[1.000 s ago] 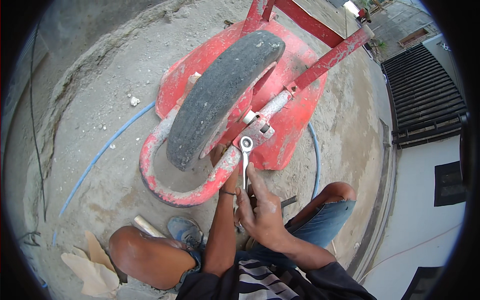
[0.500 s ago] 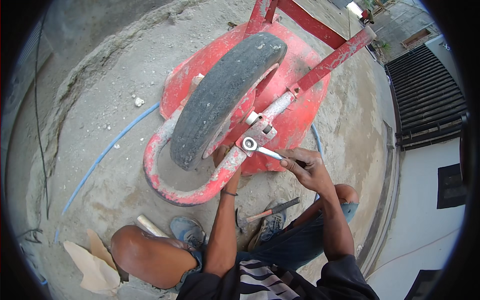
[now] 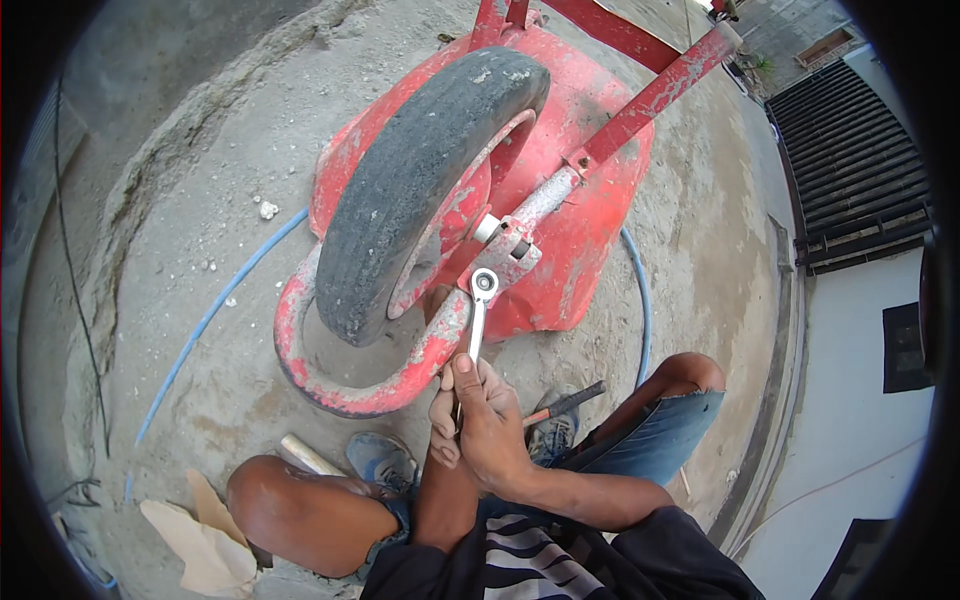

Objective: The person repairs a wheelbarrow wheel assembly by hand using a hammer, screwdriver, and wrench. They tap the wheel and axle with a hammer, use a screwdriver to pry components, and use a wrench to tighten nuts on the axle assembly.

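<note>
My right hand (image 3: 490, 430) is closed round the handle of a shiny ring spanner (image 3: 477, 328), thumb lying along it. The spanner's ring end sits over a bolt on the axle bracket of an overturned red wheelbarrow (image 3: 590, 270), and its handle points back toward me. My left forearm passes behind my right hand. Beyond the curved front tube (image 3: 370, 398), a little of my left hand (image 3: 436, 300) shows beside the bracket; its fingers are hidden. The worn black tyre (image 3: 425, 180) stands up between the frame tubes.
A hammer (image 3: 565, 403) lies by my right shoe. Torn cardboard (image 3: 195, 545) and a pale tube (image 3: 310, 455) lie near my left knee. A blue hose (image 3: 215, 310) runs under the barrow. A black slatted gate (image 3: 850, 160) and white wall stand at the right.
My right hand has swung the spanner handle clockwise, from pointing right to pointing toward me. The ring end stays on the bolt. The view has shifted slightly.
</note>
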Available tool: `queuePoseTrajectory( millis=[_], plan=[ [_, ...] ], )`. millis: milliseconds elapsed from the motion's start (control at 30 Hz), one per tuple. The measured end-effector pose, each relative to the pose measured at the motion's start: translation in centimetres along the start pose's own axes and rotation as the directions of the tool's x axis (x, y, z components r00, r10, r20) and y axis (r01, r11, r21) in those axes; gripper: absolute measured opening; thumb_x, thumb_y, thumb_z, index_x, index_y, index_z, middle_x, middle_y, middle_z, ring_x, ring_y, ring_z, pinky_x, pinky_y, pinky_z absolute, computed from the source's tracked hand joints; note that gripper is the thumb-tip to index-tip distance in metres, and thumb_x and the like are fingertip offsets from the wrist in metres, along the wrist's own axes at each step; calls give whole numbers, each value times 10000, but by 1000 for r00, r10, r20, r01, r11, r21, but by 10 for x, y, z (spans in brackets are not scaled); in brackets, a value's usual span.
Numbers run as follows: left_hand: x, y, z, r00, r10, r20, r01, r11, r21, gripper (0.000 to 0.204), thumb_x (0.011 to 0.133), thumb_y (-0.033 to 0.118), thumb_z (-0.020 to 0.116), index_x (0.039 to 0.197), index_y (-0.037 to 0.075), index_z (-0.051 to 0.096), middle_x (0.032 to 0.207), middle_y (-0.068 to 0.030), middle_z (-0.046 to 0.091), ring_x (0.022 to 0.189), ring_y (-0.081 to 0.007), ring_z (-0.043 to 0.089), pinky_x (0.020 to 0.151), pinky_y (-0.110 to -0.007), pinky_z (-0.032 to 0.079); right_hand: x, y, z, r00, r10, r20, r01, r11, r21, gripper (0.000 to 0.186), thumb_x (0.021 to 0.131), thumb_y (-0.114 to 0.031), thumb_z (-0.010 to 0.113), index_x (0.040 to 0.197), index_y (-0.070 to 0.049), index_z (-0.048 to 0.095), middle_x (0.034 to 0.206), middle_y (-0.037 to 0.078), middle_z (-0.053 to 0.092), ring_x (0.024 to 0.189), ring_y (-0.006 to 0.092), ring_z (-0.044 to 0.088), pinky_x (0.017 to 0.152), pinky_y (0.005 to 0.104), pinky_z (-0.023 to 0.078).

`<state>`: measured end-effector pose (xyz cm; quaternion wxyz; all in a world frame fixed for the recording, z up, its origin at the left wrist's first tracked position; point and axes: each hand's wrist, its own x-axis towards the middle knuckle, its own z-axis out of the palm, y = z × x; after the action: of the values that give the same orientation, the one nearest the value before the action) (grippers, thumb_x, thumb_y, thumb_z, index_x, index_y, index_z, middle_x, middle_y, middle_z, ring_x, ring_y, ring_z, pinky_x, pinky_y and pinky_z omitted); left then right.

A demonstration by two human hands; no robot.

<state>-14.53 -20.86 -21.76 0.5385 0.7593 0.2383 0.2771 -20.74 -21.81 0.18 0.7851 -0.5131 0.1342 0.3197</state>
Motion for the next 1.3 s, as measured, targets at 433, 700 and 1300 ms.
queuePoseTrajectory(
  millis=[433, 700, 1300],
  plan=[
    [24, -18, 5, 994, -69, 88, 56, 989, 136, 277, 902, 209, 485, 975, -35, 593, 892, -204, 631, 806, -363, 580, 708, -433, 431, 56, -126, -110, 987, 0, 160, 124, 631, -766, 208, 873, -272, 635, 905, -66, 631, 570, -43, 495, 476, 26, 388, 424, 198, 258],
    [25, -16, 1, 999, -7, 48, 4, 999, 53, 150, 830, 134, 536, 840, -16, 534, 809, -181, 549, 785, -355, 533, 698, -444, 406, 5, -46, -66, 973, 209, 94, -163, 920, -357, 309, 982, -368, 395, 823, -111, 459, 500, -50, 285, 379, 49, 220, 342, 229, 155],
    [29, -10, 3, 977, 211, -43, -204, 971, 126, 144, 843, 122, 522, 815, 3, 597, 720, -182, 599, 675, -348, 577, 590, -429, 421, 42, -119, -113, 992, 60, 114, 20, 805, -592, 181, 897, -200, 599, 977, -38, 614, 545, -12, 485, 375, 41, 362, 337, 214, 243]
  ],
)
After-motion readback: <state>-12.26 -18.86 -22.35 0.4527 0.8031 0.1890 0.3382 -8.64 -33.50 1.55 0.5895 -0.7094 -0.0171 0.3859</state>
